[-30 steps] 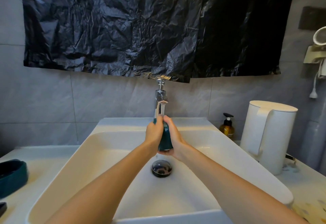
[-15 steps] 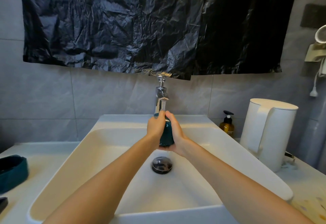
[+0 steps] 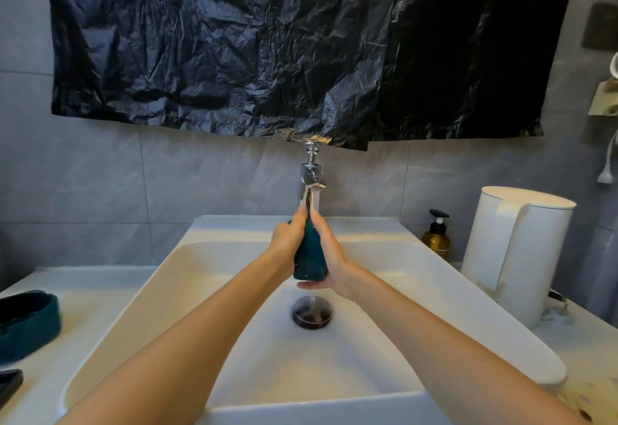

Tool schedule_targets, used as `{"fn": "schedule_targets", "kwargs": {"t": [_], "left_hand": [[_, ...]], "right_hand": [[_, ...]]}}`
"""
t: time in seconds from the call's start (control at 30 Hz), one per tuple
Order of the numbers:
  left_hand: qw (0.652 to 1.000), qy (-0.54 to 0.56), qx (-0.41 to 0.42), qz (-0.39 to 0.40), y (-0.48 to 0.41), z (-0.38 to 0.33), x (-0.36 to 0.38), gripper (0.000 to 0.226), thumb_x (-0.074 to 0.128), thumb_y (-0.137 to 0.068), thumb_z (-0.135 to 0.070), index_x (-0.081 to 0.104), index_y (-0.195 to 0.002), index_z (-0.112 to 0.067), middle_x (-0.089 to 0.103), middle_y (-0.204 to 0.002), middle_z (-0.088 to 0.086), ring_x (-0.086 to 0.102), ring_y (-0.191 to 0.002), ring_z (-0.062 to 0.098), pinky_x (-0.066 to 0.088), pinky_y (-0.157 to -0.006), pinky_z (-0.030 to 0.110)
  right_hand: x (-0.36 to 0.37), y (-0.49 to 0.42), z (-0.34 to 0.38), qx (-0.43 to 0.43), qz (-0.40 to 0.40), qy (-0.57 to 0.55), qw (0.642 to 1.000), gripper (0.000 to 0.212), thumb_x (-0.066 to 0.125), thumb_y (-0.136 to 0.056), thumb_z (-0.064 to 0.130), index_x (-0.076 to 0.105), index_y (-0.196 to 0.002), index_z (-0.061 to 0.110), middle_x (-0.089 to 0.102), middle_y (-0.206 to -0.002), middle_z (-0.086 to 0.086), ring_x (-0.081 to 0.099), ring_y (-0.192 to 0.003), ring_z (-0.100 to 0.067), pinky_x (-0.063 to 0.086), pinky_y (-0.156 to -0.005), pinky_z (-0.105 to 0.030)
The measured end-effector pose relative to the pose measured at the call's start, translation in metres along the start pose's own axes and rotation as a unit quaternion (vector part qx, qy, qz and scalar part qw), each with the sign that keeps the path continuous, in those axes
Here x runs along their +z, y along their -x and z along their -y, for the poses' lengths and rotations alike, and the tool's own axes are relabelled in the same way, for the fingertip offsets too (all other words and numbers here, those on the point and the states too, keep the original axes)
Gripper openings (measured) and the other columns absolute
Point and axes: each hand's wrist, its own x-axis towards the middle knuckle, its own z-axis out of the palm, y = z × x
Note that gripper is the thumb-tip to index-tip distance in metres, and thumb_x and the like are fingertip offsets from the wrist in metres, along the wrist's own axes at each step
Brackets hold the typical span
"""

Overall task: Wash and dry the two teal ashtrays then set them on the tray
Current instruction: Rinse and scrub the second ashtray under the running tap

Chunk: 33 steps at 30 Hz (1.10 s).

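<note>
Head view: teal ashtray (image 3: pixel 309 257) over white sink (image 3: pixel 200 277)

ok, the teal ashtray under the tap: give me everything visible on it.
The teal ashtray is dark teal, matte-looking, with rounded corners; material unclear. It is held on edge, roughly upright, over the sink just below the faucet spout. The left hand grips its left side; the right hand cups its right side and underside, hiding much of it. Water falls from under it toward the drain. Its inside isn't visible.
</note>
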Motion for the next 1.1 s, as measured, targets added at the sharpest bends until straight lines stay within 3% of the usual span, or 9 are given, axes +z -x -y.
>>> {"fn": "schedule_targets", "kwargs": {"t": [0.13,0.23,0.37,0.5,0.6,0.67,0.83,0.97,1.1], "left_hand": [[0.991,-0.102,0.085,0.008,0.009,0.008,0.009,0.042,0.042,-0.095,-0.052,0.058,-0.099,-0.014,0.062,-0.091,0.008,0.058,-0.079,0.018,0.046,-0.062,0.028],[0.976,-0.165,0.128,0.057,0.012,0.015,0.01,0.032,0.044,-0.096,-0.048,0.057,-0.09,-0.019,0.062,-0.091,0.006,0.06,-0.08,0.016,0.049,-0.062,0.024],[0.986,-0.108,0.126,0.01,0.016,0.02,0.017,0.032,0.044,-0.098,-0.041,0.058,-0.099,-0.012,0.063,-0.089,0.008,0.061,-0.082,0.02,0.045,-0.059,0.023],[0.997,-0.022,0.07,-0.037,0.016,0.013,0.026,0.029,0.046,-0.098,-0.035,0.059,-0.089,-0.012,0.061,-0.079,0.007,0.06,-0.077,0.021,0.044,-0.059,0.027],[0.997,0.007,0.02,-0.079,0.004,0.007,0.02,0.035,0.046,-0.096,-0.039,0.062,-0.101,-0.009,0.066,-0.092,0.01,0.06,-0.079,0.021,0.047,-0.067,0.031],[0.992,-0.042,0.062,-0.102,0.002,0.011,0.02,0.037,0.044,-0.097,-0.042,0.062,-0.094,-0.009,0.065,-0.085,0.009,0.06,-0.076,0.021,0.046,-0.065,0.03],[0.96,-0.159,0.213,-0.091,0.01,0.029,0.024,0.029,0.046,-0.097,-0.041,0.058,-0.092,-0.015,0.063,-0.081,0.0,0.061,-0.079,0.018,0.046,-0.068,0.028],[0.985,-0.107,0.114,-0.077,0.001,0.019,0.023,0.035,0.039,-0.098,-0.034,0.062,-0.09,-0.008,0.064,-0.087,0.012,0.06,-0.08,0.024,0.047,-0.07,0.03],[0.998,0.042,-0.055,-0.007,0.0,-0.002,0.005,0.028,0.05,-0.09,-0.037,0.064,-0.099,-0.015,0.065,-0.091,0.008,0.06,-0.081,0.022,0.047,-0.066,0.03]], "right_hand": [[-0.011,-0.001,0.008,0.084,0.026,-0.151,0.985,0.059,0.055,-0.076,0.071,0.065,-0.099,0.017,0.065,-0.104,-0.013,0.058,-0.102,-0.028,0.047,-0.095,-0.047],[-0.023,-0.002,0.009,0.093,0.023,-0.154,0.984,0.057,0.058,-0.074,0.068,0.065,-0.095,0.015,0.065,-0.097,-0.013,0.059,-0.095,-0.028,0.047,-0.093,-0.044],[-0.016,-0.013,0.003,0.046,-0.029,-0.106,0.993,0.048,0.053,-0.075,0.061,0.065,-0.089,0.017,0.066,-0.088,-0.01,0.06,-0.089,-0.023,0.049,-0.091,-0.04],[-0.007,-0.026,0.001,0.007,-0.034,-0.098,0.995,0.057,0.054,-0.056,0.062,0.065,-0.096,0.022,0.065,-0.09,-0.01,0.061,-0.089,-0.024,0.051,-0.074,-0.037],[-0.005,-0.027,-0.003,-0.063,-0.056,-0.03,0.996,0.047,0.047,-0.076,0.055,0.059,-0.11,0.025,0.066,-0.102,-0.01,0.062,-0.091,-0.024,0.052,-0.079,-0.038],[-0.003,-0.025,-0.003,-0.071,-0.06,-0.03,0.995,0.046,0.046,-0.079,0.055,0.06,-0.11,0.025,0.067,-0.101,-0.008,0.063,-0.09,-0.023,0.052,-0.076,-0.035],[-0.007,-0.017,0.004,0.007,-0.048,-0.117,0.992,0.033,0.053,-0.066,0.055,0.059,-0.072,0.023,0.058,-0.071,-0.002,0.055,-0.077,-0.021,0.043,-0.065,-0.029],[-0.002,-0.029,-0.001,-0.024,-0.056,-0.078,0.995,0.054,0.054,-0.051,0.061,0.063,-0.089,0.023,0.063,-0.086,-0.01,0.061,-0.089,-0.029,0.049,-0.074,-0.039],[0.002,-0.021,-0.005,-0.163,-0.054,0.049,0.984,0.043,0.044,-0.075,0.059,0.056,-0.107,0.033,0.061,-0.103,-0.005,0.059,-0.098,-0.025,0.05,-0.085,-0.042]]}}
